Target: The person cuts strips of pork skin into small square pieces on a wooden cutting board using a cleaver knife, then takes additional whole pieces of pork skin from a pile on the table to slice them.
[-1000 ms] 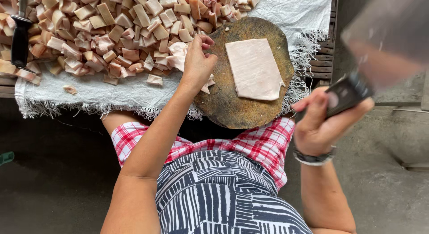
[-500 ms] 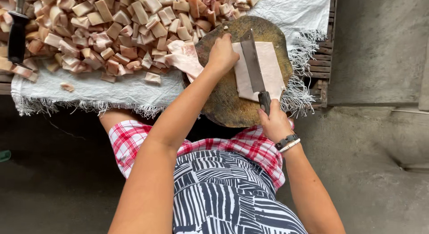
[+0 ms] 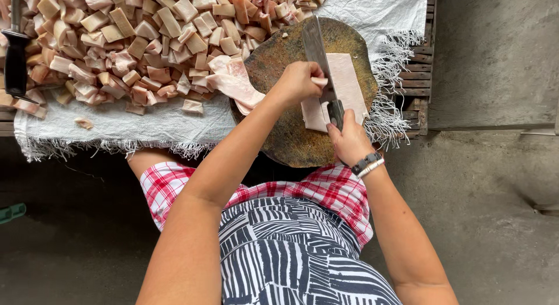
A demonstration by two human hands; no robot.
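Observation:
A pale flat slab of pork skin (image 3: 348,83) lies on a round dark wooden chopping block (image 3: 279,60). My left hand (image 3: 298,82) presses down on the slab's left side with curled fingers. My right hand (image 3: 348,140) grips the handle of a cleaver (image 3: 317,54), whose blade stands edge-down on the slab just right of my left fingers. A loose strip of skin (image 3: 236,86) lies at the block's left edge.
A big heap of cut pork pieces (image 3: 140,37) covers a white woven sheet (image 3: 372,8) on a slatted wooden table (image 3: 420,78). A second knife with a black handle (image 3: 16,54) rests at the far left. Concrete floor lies below and to the right.
My right hand brought the cleaver from raised at the right down onto the slab. My left hand moved from the block's left edge onto the slab.

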